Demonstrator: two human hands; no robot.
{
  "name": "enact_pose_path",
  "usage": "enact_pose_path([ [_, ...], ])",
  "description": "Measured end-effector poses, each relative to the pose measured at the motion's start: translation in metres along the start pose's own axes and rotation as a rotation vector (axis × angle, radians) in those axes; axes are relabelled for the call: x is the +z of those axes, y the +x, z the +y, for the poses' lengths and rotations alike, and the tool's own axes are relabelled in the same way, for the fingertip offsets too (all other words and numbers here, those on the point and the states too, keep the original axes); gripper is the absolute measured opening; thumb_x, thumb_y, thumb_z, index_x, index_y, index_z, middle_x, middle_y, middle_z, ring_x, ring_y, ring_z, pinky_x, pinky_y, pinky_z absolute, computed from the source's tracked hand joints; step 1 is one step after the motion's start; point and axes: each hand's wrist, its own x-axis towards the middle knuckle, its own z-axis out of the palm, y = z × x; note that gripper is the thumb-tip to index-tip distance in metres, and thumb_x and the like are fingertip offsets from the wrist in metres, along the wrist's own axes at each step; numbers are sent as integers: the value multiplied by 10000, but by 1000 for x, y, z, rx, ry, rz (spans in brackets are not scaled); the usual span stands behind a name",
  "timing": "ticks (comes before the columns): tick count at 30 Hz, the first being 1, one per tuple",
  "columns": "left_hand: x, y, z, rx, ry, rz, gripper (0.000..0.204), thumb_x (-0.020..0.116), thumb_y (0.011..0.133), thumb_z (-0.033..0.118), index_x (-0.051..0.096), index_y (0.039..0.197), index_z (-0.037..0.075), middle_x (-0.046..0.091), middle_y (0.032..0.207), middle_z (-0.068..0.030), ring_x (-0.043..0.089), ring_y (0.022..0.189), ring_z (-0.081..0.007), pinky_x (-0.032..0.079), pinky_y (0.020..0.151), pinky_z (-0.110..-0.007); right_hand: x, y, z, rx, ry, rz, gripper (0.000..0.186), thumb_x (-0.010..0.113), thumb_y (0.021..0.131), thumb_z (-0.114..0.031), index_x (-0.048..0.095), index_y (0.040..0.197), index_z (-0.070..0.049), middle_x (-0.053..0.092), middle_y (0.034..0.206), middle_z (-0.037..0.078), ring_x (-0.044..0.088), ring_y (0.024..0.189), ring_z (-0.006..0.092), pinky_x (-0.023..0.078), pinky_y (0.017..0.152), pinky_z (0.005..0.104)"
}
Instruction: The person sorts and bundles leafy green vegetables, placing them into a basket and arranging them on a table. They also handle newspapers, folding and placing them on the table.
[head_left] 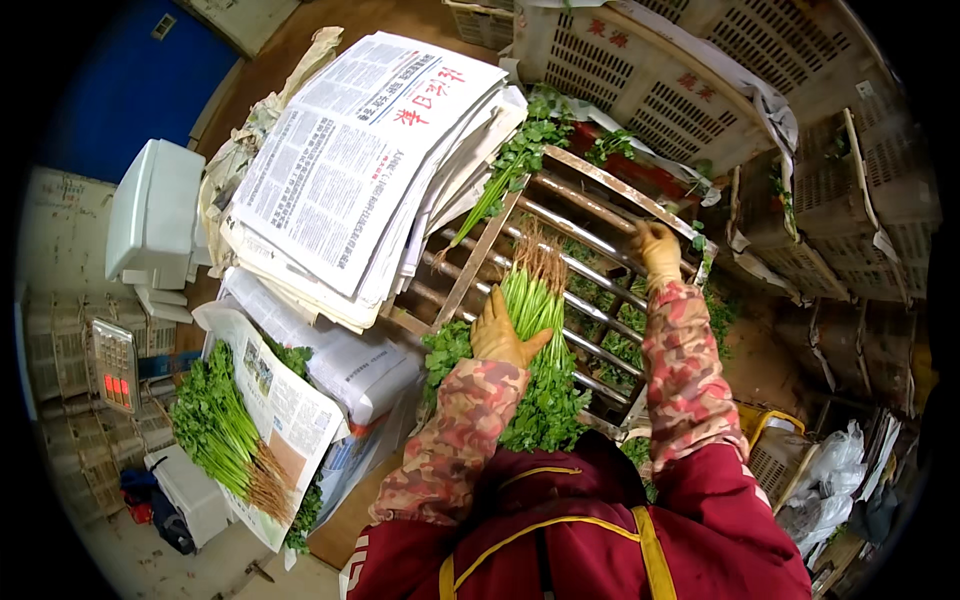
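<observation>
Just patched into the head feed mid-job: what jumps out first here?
The thick stack of newspapers fills the upper left, resting against a slatted wooden rack. At centre, the gloved left hand grips a bunch of leafy greens with roots on that rack, while the right hand grasps the rack's far rail. A second bunch of greens lies on a newspaper sheet at lower left, beside a scale.

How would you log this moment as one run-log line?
left hand: holds herb bunch | right hand: on wooden rack | newspapers beside
</observation>
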Motion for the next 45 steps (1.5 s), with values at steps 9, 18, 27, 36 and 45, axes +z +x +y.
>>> enact_pose_path([
  [9,4,-1,-8,32,63,51,1175,738,691,600,151,1475,-50,382,1415,-264,428,1263,-393,325,1071,-443,92,-95,4,-209,-635,-424,338,639,887,-392,710,942,-66,708,818,106,674,741,205,550,714,342],
  [18,-2,-3,-9,105,-131,5,1108,781,708,483,166,1472,-31,422,1333,-286,470,1193,-432,417,994,-464,79,-62,69,-25,-620,-680,1020,351,813,-813,493,1338,50,531,1316,265,496,1257,364,357,1075,380],
  [27,3,-34,-3,460,-8,221,1124,745,724,537,136,1465,-50,359,1369,-256,428,1194,-392,370,1016,-476,84,-57,35,339,284,-931,680,677,827,-549,552,1264,-43,623,1190,92,568,1080,237,439,988,367],
  [36,10,-43,4,478,119,294,1063,718,753,501,165,1438,-96,326,1396,-262,399,1227,-401,347,1048,-475,86,-93,-32,182,68,-1095,471,677,895,-362,593,1206,-19,651,1118,68,595,1008,168,474,909,304],
  [45,20,-50,5,534,83,389,1030,776,713,450,231,1411,-77,316,1400,-246,391,1233,-396,339,1054,-486,88,-93,-29,109,14,-1120,275,738,810,-116,676,1042,17,682,985,104,631,886,188,492,857,322],
])
